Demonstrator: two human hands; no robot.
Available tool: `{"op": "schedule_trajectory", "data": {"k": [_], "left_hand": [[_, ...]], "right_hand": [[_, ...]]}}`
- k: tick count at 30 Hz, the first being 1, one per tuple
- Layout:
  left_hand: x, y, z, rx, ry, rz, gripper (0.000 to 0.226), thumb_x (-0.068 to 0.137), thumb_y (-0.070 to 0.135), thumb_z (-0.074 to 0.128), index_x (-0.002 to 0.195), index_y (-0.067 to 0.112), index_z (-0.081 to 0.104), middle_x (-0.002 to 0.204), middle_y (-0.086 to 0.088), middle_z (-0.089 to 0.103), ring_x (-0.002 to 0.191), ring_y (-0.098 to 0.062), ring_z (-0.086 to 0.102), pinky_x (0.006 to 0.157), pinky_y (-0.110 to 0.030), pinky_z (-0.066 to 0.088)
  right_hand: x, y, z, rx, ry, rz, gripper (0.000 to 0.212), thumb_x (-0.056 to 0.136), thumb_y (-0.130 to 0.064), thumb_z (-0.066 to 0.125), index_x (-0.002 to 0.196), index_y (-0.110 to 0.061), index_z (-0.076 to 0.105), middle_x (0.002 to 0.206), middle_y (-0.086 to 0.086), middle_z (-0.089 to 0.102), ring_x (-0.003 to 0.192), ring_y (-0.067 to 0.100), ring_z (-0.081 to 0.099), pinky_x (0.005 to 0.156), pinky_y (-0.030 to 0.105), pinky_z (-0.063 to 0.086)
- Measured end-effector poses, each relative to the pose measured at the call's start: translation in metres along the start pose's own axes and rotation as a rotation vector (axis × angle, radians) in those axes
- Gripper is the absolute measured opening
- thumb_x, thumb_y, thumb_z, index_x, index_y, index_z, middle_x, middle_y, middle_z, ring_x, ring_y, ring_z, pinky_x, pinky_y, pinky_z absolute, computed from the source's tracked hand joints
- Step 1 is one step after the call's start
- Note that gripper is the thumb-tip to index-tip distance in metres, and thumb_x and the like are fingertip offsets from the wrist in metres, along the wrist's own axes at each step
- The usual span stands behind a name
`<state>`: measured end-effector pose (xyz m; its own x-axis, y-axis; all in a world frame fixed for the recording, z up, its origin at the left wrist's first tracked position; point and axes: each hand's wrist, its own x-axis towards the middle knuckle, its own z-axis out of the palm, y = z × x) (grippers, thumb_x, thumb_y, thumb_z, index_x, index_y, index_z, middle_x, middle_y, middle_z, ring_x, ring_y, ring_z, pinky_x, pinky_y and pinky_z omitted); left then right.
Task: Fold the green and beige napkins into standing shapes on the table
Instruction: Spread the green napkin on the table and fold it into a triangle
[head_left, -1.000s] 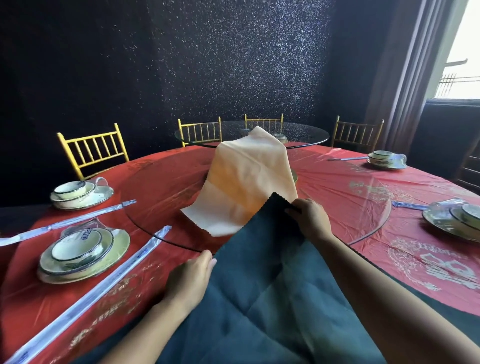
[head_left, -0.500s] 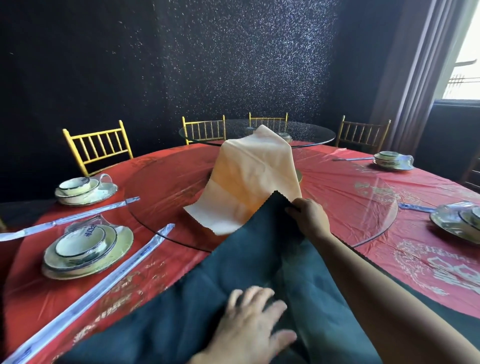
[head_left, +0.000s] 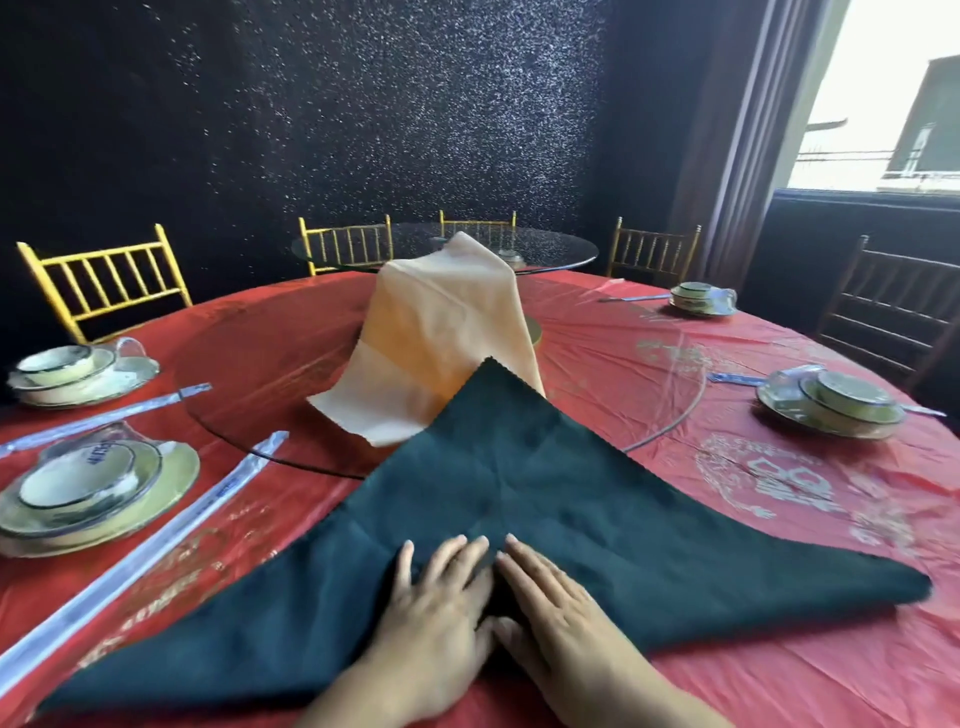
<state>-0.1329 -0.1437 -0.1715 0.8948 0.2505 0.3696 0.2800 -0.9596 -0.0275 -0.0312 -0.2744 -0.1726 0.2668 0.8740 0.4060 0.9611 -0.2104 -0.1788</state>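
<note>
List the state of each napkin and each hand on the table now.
green napkin: lies flat as a triangle, not standing.
beige napkin: draped in a tall peak on the glass turntable.
left hand: open, flat on the green napkin.
right hand: open, flat on the green napkin.

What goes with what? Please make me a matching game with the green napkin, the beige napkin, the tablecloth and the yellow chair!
Things:
1. green napkin
2. beige napkin
3. tablecloth
4. yellow chair

Descriptions:
A. red with pale patterns
B. stands at the far left
C. rises in a peak on the glass turntable
D. lies flat as a triangle under the left hand and right hand

Pairs: 1-D, 2-C, 3-A, 4-B.
</note>
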Motion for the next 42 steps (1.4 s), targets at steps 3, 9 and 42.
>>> {"op": "schedule_trajectory", "data": {"k": [3, 9, 42], "left_hand": [[-0.002, 0.001, 0.001, 0.018, -0.087, -0.028, 0.055, 0.093, 0.054, 0.016, 0.106, 0.032, 0.064, 0.107, 0.011, 0.069, 0.107, -0.008, 0.045, 0.072, -0.048, 0.056], [0.001, 0.004, -0.011, -0.014, -0.244, -0.059, 0.104, 0.065, 0.082, -0.02, 0.138, 0.037, 0.038, 0.147, 0.01, 0.036, 0.139, -0.011, 0.028, 0.105, -0.063, 0.021], [-0.001, 0.008, -0.021, -0.129, -0.442, -0.105, 0.124, 0.038, 0.087, -0.028, 0.146, 0.036, 0.002, 0.156, 0.011, -0.004, 0.142, -0.008, -0.013, 0.113, -0.056, -0.011]], "right_hand": [[-0.004, 0.003, -0.011, -0.113, -0.148, 0.141, 0.069, 0.097, -0.054, 0.009, 0.115, -0.016, 0.064, 0.121, 0.001, 0.064, 0.112, 0.011, 0.06, 0.1, 0.021, 0.032], [-0.01, 0.002, -0.02, -0.25, -0.368, 0.272, 0.079, 0.093, -0.062, 0.005, 0.106, -0.022, 0.071, 0.115, -0.005, 0.067, 0.109, 0.006, 0.061, 0.103, 0.025, 0.013], [-0.024, 0.094, -0.079, -0.248, -0.097, 0.487, 0.094, 0.075, -0.07, 0.011, 0.145, -0.008, 0.024, 0.154, 0.013, 0.013, 0.143, 0.024, 0.015, 0.115, 0.03, 0.008]]}}
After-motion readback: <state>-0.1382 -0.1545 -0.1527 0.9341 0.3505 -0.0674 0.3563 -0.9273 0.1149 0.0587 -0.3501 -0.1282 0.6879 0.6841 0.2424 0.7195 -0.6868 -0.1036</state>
